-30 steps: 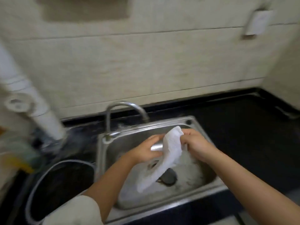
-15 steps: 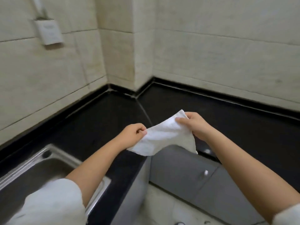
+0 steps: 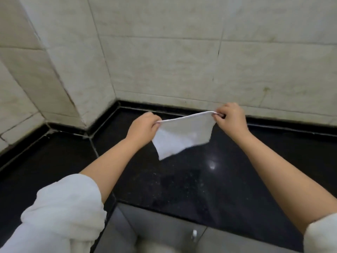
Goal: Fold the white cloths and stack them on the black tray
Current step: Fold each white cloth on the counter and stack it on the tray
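A small white cloth [image 3: 184,136] hangs stretched between my two hands, above the black countertop [image 3: 182,179]. My left hand [image 3: 144,126] pinches its upper left corner. My right hand [image 3: 230,118] pinches its upper right corner, a little higher. The cloth's lower edge dangles free, with one corner pointing down and left. No black tray is in view.
The black counter runs along a tiled wall [image 3: 182,61] and turns at an inner corner [image 3: 102,125] on the left. Grey cabinet doors [image 3: 164,232] with a small knob [image 3: 194,233] lie below the counter's front edge. White sleeves cover my upper arms.
The view has swung right, away from the sink to the counter by the wall. Both hands carried the cloth there and pulled apart, stretching its top edge taut.
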`<action>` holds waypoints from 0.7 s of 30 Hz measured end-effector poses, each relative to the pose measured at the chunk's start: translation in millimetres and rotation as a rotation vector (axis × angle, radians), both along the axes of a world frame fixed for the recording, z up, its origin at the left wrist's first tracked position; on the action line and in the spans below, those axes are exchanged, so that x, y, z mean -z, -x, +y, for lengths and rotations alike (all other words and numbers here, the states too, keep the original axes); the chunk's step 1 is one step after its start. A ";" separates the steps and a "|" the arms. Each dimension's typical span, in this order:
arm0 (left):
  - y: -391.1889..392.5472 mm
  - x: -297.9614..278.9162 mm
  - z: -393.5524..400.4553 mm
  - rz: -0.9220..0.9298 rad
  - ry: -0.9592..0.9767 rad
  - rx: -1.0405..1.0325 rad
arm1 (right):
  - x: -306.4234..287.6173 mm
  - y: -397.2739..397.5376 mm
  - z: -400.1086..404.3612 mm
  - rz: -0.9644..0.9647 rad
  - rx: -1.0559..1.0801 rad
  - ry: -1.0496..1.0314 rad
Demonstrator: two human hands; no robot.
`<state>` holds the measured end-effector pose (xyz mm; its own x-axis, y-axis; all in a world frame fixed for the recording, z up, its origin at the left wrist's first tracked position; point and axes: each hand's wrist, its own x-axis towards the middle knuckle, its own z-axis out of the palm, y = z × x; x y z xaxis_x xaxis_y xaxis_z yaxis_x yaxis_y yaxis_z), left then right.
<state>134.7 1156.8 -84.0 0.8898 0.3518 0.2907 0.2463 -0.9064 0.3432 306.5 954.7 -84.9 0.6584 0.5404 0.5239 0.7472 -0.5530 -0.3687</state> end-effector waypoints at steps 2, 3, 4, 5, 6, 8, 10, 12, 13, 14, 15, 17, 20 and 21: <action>-11.2 18.9 -5.2 0.002 -0.032 0.067 | 31.4 -7.3 -19.5 -0.112 -0.021 -0.005; -13.4 34.5 -6.6 0.028 -0.046 0.113 | 51.4 -5.6 -29.6 -0.145 -0.049 0.030; -14.1 52.3 -7.2 0.074 -0.055 0.155 | 72.3 -2.0 -39.3 -0.167 -0.076 0.086; -12.9 70.7 -7.6 0.145 -0.055 0.184 | 93.8 3.8 -48.2 -0.168 -0.099 0.160; -11.1 88.0 -8.2 0.226 -0.050 0.200 | 115.2 10.3 -55.5 -0.153 -0.120 0.242; -7.4 119.3 -8.5 0.404 -0.034 0.222 | 155.3 26.8 -64.8 -0.077 -0.153 0.410; -6.6 145.9 -5.2 0.579 -0.015 0.253 | 185.3 40.7 -65.3 0.074 -0.179 0.604; -8.2 162.7 1.0 0.763 0.033 0.285 | 201.6 47.2 -61.5 0.259 -0.222 0.778; -11.3 167.7 5.7 0.841 0.067 0.306 | 202.4 45.8 -58.1 0.338 -0.249 0.822; -15.1 170.8 11.4 0.896 0.108 0.327 | 200.1 41.7 -54.3 0.436 -0.253 0.834; -21.0 172.7 18.0 0.917 0.149 0.337 | 195.9 35.1 -49.5 0.519 -0.244 0.811; -36.4 174.3 33.8 0.868 0.230 0.309 | 186.9 15.5 -39.9 0.600 -0.170 0.701; -63.1 178.0 56.5 0.675 0.325 0.176 | 177.5 -16.9 -20.7 0.600 0.001 0.564; -71.9 180.3 62.3 0.615 0.332 0.137 | 176.3 -25.7 -11.9 0.562 0.051 0.566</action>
<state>206.5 1219.1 -264.3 0.9009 0.2078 -0.3811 0.3750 -0.8146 0.4425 332.3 942.9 -261.2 0.7736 0.5870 -0.2387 0.5017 -0.7974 -0.3353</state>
